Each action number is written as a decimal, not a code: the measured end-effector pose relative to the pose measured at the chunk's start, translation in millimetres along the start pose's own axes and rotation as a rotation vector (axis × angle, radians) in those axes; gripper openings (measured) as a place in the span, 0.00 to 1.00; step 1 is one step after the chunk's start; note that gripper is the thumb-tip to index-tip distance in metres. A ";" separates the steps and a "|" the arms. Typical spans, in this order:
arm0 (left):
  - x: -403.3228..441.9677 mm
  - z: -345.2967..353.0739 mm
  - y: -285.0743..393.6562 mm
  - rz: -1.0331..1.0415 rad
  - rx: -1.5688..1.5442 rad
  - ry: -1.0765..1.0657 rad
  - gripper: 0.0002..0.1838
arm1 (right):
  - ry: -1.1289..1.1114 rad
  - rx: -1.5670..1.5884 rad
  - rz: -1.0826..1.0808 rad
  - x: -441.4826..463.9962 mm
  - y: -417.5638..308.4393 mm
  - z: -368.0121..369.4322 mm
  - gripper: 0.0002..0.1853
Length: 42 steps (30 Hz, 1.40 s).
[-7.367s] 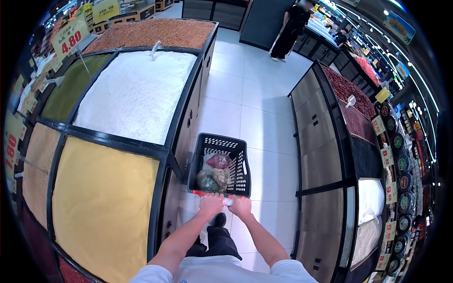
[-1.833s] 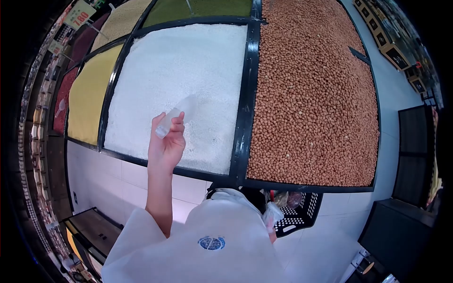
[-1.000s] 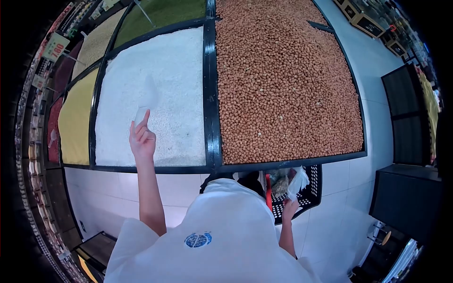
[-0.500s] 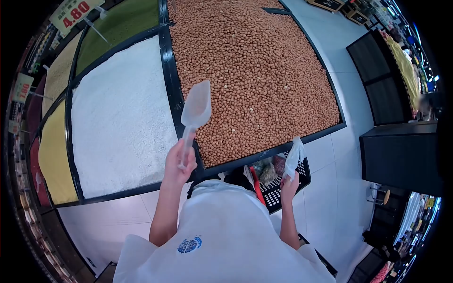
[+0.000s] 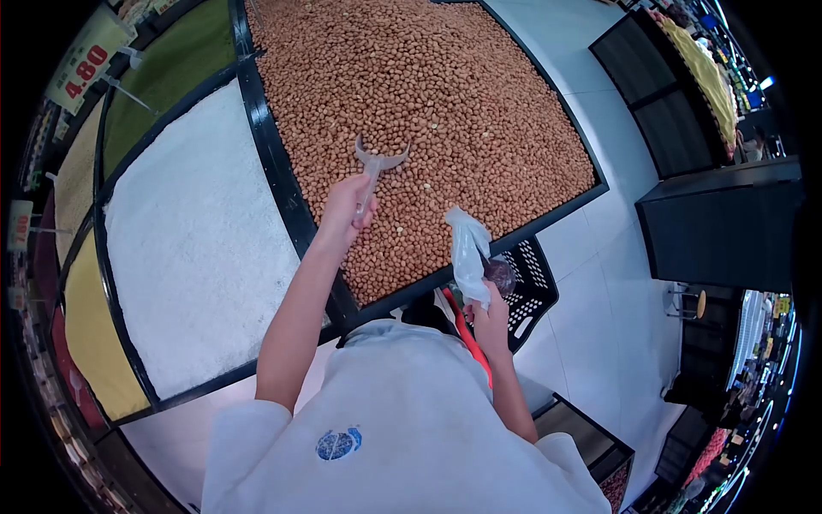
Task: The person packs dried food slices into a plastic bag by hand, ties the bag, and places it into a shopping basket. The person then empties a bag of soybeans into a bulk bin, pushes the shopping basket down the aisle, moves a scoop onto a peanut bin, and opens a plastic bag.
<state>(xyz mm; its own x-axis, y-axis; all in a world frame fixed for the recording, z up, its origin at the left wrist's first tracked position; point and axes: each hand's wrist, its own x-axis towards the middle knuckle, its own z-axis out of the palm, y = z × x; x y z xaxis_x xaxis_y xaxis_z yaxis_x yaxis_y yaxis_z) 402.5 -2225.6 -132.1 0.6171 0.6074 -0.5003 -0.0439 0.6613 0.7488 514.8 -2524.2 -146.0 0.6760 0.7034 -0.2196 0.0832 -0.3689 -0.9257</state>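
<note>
My left hand [image 5: 347, 207] is wrapped round the handle of a clear plastic scoop [image 5: 373, 163]. The scoop's head is tipped down onto a large heap of reddish-brown nuts [image 5: 462, 103], which look like shelled peanuts; how deep it sits I cannot tell. Pinched in my right hand [image 5: 491, 325] is a thin translucent plastic bag [image 5: 467, 253], standing up over the front rim of the nut bin. It looks limp and flat. Beneath that hand is a black perforated basket [image 5: 535, 272] with a red handle [image 5: 470, 343] and a bag of dark contents [image 5: 499, 277].
Left of the nuts, black dividers [image 5: 276, 163] separate bins of white grain [image 5: 193, 240], yellow grain [image 5: 96, 330] and green beans [image 5: 175, 64]. A price sign [image 5: 88, 64] stands at upper left. Dark display stands [image 5: 719, 227] line the tiled floor [image 5: 591, 257] at right.
My left hand has moved forward and right, bringing the scoop from upright above the divider down onto the nuts. My right hand has shifted left with the bag, nearer the bin. The view has turned slightly.
</note>
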 end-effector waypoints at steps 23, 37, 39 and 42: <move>-169.2 -86.6 -27.7 0.506 0.224 0.590 0.07 | -0.559 0.145 0.193 24.4 -105.2 37.8 0.18; -193.6 11.0 -42.3 0.464 0.741 0.140 0.27 | -0.446 0.337 0.000 1.8 -108.5 93.5 0.15; -185.0 -2.0 -44.6 0.301 0.388 0.060 0.23 | -0.533 0.395 -0.053 -0.3 -103.2 100.3 0.16; -182.2 -16.1 -34.8 0.276 0.227 0.128 0.12 | -0.806 0.507 0.130 9.8 -102.4 78.0 0.17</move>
<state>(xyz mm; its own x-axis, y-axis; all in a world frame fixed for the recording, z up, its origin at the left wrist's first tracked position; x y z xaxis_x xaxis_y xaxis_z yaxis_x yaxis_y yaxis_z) 279.0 -2352.2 -74.0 0.5029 0.8084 -0.3058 -0.0110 0.3598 0.9330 455.8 -2432.1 -77.4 -0.0648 0.9517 -0.3002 -0.4116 -0.2995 -0.8607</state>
